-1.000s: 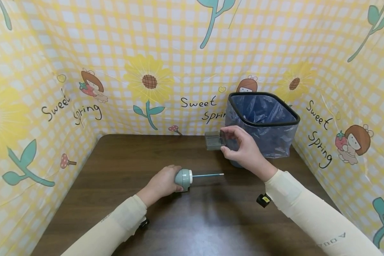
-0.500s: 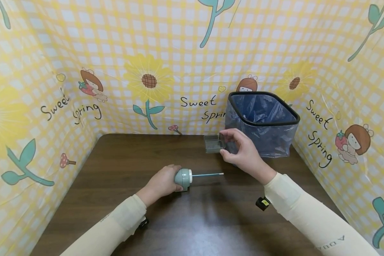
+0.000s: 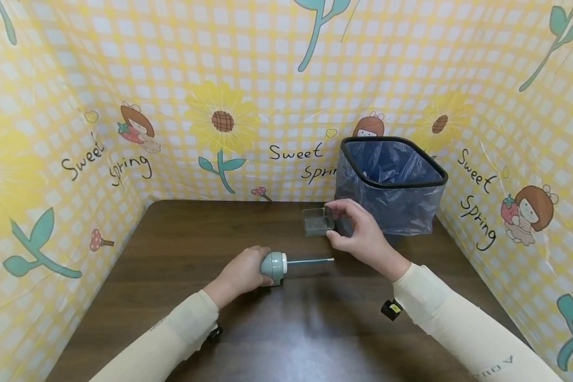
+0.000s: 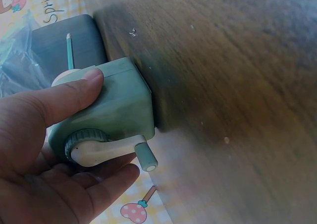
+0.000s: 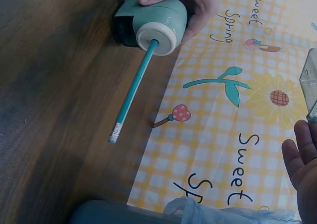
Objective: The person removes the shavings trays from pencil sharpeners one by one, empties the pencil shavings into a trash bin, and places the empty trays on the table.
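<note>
In the head view my left hand (image 3: 239, 273) grips a green crank pencil sharpener (image 3: 273, 269) low over the table. A teal pencil (image 3: 310, 260) sticks out of its white front ring, eraser end pointing right. The left wrist view shows the thumb across the sharpener's body, with the cream crank (image 4: 106, 152) facing the camera. My right hand (image 3: 360, 233) pinches a clear smoky shavings drawer (image 3: 316, 223) by its right end, thumb below and fingers above. The drawer is raised beyond the pencil, just left of the bin. Only part of the drawer (image 5: 311, 80) shows in the right wrist view.
A blue bin (image 3: 406, 209) with a clear plastic liner and black rim stands at the back right, behind my right hand. Yellow checked cloth (image 3: 286, 116) walls the dark wooden table (image 3: 181, 233) at the back and sides.
My right hand has lowered a little, toward me and away from the bin's rim, and the drawer has tilted so its inside shows more. The left hand and sharpener stay in place.
</note>
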Demonstrator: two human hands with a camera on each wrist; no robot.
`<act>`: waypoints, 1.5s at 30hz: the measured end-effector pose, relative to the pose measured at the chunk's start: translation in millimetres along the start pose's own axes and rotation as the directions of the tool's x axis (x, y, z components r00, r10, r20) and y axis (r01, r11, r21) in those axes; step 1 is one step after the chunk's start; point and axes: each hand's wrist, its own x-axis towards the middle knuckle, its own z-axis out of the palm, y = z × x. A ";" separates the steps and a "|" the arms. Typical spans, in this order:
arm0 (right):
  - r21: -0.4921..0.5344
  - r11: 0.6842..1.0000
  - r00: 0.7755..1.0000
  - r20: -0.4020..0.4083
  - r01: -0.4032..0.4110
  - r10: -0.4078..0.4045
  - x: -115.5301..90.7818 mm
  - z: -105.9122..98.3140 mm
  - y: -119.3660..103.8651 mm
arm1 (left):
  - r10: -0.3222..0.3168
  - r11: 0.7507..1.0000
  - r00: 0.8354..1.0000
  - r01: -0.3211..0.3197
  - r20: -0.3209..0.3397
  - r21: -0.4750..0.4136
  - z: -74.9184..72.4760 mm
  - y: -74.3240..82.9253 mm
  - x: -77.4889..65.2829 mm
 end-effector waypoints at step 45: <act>0.045 0.999 0.999 0.021 -0.025 0.024 -21.6 20.3 -13.1 | 0.015 1.000 1.000 -0.015 -0.025 -0.005 -0.3 -0.6 -0.6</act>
